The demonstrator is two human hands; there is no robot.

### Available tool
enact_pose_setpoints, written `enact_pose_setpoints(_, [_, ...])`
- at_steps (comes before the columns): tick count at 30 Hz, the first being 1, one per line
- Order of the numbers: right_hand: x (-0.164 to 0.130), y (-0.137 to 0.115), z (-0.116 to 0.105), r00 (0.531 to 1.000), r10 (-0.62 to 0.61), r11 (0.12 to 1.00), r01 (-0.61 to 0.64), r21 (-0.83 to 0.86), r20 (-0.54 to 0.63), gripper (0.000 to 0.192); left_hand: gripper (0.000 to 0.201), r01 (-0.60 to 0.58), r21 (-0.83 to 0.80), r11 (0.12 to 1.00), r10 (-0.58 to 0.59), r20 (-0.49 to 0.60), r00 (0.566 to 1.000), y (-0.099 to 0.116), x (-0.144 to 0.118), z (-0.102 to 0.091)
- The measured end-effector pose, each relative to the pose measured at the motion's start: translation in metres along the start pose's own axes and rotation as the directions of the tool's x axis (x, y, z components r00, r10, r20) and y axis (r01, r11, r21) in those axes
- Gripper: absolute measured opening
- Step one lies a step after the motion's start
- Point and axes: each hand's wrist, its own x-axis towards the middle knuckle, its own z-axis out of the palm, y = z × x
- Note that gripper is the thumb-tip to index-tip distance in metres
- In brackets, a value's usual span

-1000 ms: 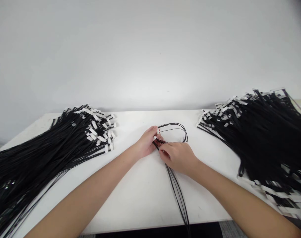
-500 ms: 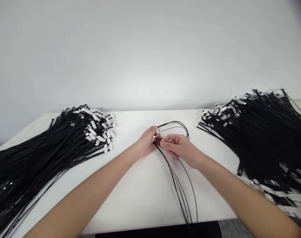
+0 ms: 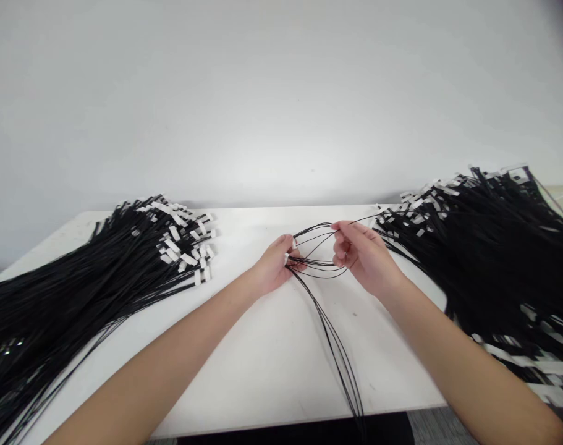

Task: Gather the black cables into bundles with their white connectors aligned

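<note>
So on the left side of the frame there's a big heap of black cables with white tagged ends, fanned out across the white counter; looks to me like the pile that's already been handled, though I can't be sure which heap is which. Middle of the frame: the left hand is pinched closed around the gathered ends of a small bunch of thin black cables, right at their white connectors, and the bunch trails down to the bottom edge of the counter. Just right of that, the right hand is closed on one strand, holding it up off the counter in a loop between the two hands. Far right sits another large heap of tagged cables, at least as big as the left one, so I'd guess there's plenty left to get through.
</note>
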Motion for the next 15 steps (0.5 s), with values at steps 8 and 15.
enact_pose_setpoints(8, [0.014,-0.008,-0.015,0.819,-0.454,0.888,0.446,-0.109,-0.35,0.037,0.019,0.008,0.011,1.0,-0.008,-0.012,1.0,0.001,-0.001,0.0])
enact_pose_setpoints(15, [0.007,-0.015,-0.014,0.957,-0.23,0.96,0.193,-0.202,-0.179,0.037,0.022,-0.009,0.007,1.0,0.009,0.03,1.0,0.0,-0.002,-0.002])
